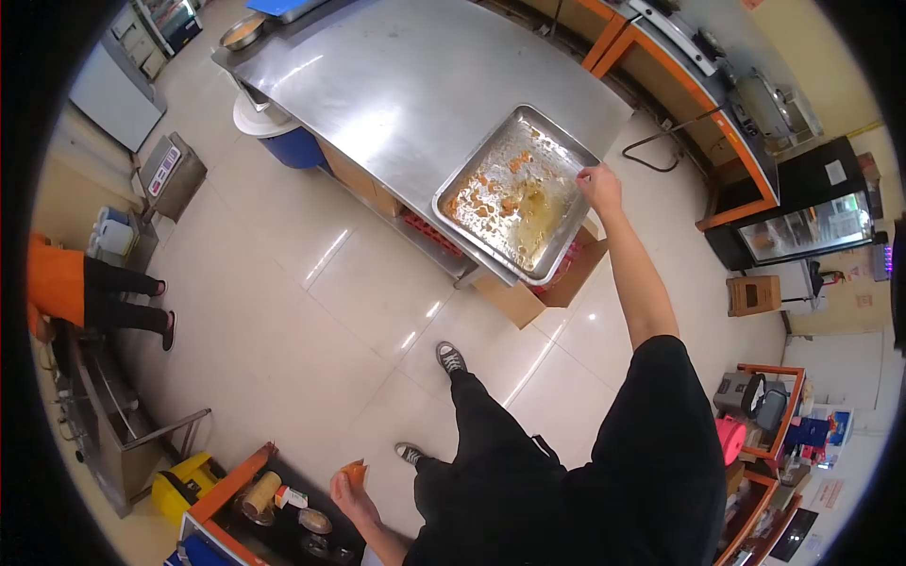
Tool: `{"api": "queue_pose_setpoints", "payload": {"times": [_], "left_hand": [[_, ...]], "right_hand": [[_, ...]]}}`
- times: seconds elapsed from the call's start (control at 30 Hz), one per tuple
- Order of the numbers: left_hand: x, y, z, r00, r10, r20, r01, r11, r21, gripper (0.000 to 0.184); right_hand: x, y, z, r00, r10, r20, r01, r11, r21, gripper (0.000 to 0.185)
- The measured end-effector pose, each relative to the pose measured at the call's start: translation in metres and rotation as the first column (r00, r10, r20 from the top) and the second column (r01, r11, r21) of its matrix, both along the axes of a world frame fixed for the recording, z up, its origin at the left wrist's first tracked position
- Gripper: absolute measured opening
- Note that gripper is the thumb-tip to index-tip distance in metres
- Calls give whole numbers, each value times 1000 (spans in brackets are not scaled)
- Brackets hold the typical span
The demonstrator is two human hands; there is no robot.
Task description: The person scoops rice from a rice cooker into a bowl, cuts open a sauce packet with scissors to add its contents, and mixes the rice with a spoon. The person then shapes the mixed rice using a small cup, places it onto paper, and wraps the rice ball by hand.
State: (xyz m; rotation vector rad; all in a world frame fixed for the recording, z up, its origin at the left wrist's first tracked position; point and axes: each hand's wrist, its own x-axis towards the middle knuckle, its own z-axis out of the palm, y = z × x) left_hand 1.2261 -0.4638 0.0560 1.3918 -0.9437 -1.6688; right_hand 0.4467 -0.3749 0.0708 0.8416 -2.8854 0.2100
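A metal tray lies at the near right corner of the steel table, with orange scraps and yellowish liquid in it. My right hand is closed on the tray's right rim. Low in the view, away from the table, my left hand is closed around a small orange piece, whose exact kind I cannot make out.
An open cardboard box stands below the table corner. A blue bin is beside the table. Another person in orange stands at the left by a sink. A cabinet with jars is near my left hand.
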Motion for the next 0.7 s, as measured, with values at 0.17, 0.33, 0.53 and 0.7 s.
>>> {"api": "queue_pose_setpoints", "payload": {"times": [0.17, 0.33, 0.53, 0.7], "left_hand": [[-40, -10, 19, 998, 33, 51, -31, 999, -36, 35], [-61, -19, 30, 996, 67, 61, -62, 995, -73, 35], [-73, -11, 26, 994, 81, 66, -73, 991, -114, 33], [-50, 5, 8, 967, 253, 4, -253, 967, 21, 14]], "right_hand": [[-28, -20, -28, 984, -121, 128, 107, 987, 117, 21], [-49, -15, -52, 983, -81, 162, 89, 995, -40, 23], [-31, 82, -30, 979, -193, 61, 197, 837, -510, 26], [-24, 202, -118, 849, -402, 343, 509, 796, -327, 26]]}}
